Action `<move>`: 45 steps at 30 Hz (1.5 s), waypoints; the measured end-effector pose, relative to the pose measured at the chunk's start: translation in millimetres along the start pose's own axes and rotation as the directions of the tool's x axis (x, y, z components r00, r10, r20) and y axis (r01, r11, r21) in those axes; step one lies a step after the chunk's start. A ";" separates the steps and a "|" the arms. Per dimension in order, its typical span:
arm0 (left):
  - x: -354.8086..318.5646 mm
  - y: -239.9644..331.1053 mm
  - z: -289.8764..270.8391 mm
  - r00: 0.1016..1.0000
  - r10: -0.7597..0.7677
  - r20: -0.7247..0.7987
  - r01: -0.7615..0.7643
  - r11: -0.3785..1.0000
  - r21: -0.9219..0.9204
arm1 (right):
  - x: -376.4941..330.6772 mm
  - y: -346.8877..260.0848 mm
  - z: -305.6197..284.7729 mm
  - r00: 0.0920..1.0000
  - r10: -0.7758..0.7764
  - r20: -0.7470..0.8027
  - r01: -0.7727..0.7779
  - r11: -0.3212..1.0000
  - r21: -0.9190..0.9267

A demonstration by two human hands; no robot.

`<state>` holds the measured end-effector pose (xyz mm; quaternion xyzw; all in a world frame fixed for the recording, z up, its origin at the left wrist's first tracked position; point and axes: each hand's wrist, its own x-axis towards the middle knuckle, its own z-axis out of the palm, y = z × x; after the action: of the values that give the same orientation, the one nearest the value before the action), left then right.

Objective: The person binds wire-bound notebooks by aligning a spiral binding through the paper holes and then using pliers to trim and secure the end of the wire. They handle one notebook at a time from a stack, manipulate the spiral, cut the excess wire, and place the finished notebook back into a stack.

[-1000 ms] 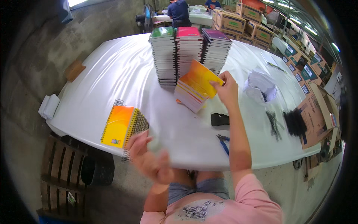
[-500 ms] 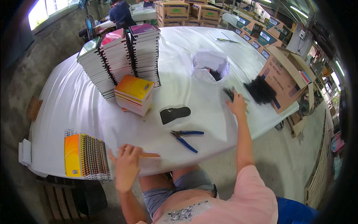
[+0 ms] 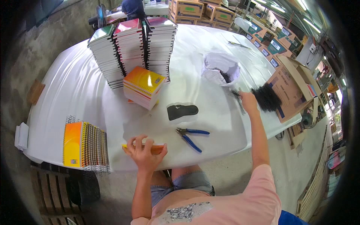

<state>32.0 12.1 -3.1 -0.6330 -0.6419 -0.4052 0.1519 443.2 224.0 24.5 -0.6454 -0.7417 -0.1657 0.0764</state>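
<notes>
My left hand (image 3: 143,152) rests fingers-down on an orange notebook (image 3: 156,149) lying at the near edge of the white table (image 3: 67,86). My right hand (image 3: 248,100) reaches far right and closes on a black spiral binding coil (image 3: 237,99), next to a heap of black coils (image 3: 267,96). Blue-handled pliers (image 3: 192,135) lie between my two arms. A small stack of orange notebooks (image 3: 143,87) sits mid-table.
Three tall notebook stacks (image 3: 131,48) stand at the back. Spiral-bound orange notebooks (image 3: 85,146) lie fanned at the near left. There is a flat black piece (image 3: 182,111), a white bag (image 3: 220,69), open cardboard boxes (image 3: 290,86) at the right, and a person (image 3: 131,6) at a far table.
My view has swung right. My right hand went from the orange stack out to the coils at the right edge. My left hand settled on a single notebook at the near edge.
</notes>
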 end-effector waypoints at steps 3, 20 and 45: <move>-1.4 -0.8 1.0 1.000 -0.020 -0.006 0.020 1.000 -0.001 | -2.0 -4.9 -0.3 1.000 -0.030 -0.008 0.031 0.970 0.241; -6.5 -6.6 0.2 0.998 -0.021 -0.058 0.020 1.000 -0.023 | -103.9 -247.9 -84.8 0.857 -0.470 0.210 -0.091 0.264 0.960; -8.9 -12.8 -8.1 1.000 0.002 0.009 -0.002 1.000 0.023 | -87.1 -247.8 -86.4 0.677 -0.721 0.148 0.112 0.300 0.947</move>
<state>18.8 1.9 -8.6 -0.6336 -0.6467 -0.3947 0.1567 204.5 85.3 40.1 -0.2881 -0.8453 0.4300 0.1328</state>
